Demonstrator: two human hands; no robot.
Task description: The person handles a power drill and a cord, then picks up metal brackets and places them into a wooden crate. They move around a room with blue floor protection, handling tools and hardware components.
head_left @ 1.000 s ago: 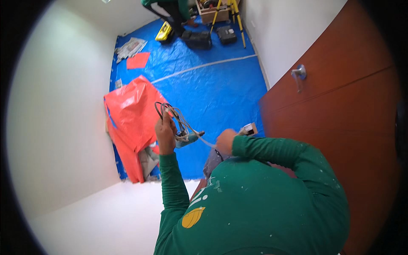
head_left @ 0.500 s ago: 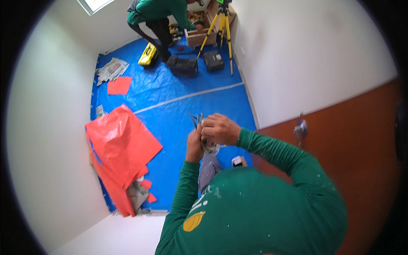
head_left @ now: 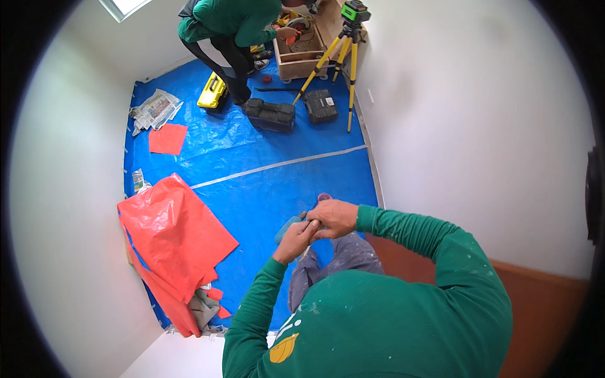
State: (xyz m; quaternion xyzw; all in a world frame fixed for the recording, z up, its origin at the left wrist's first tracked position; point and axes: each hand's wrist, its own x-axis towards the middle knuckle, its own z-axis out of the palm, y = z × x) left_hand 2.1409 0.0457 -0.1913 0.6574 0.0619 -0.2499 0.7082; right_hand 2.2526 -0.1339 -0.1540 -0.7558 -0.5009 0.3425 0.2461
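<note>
My left hand (head_left: 295, 242) and my right hand (head_left: 334, 218) meet in front of my body, fingers closed and pressed together. What they hold is mostly hidden; only a thin pale strip (head_left: 305, 254) shows below the fingers, and I cannot make out its kind. Beneath them are my grey paint-spotted trousers (head_left: 353, 253) and a teal shoe (head_left: 288, 229). Both arms wear green sleeves flecked with white.
Blue sheeting (head_left: 252, 192) covers the floor. Red plastic sheeting (head_left: 176, 220) lies at left. A co-worker (head_left: 230, 22) bends over a wooden box (head_left: 301, 68). A yellow tripod (head_left: 350, 82), black cases (head_left: 270, 114), and a yellow toolbox (head_left: 213, 91) stand ahead. A brown door (head_left: 535, 309) is at right.
The view has shifted, and my hands are lower in it. The dark prongs and round pale thing between them no longer show. The door handle has left the view.
</note>
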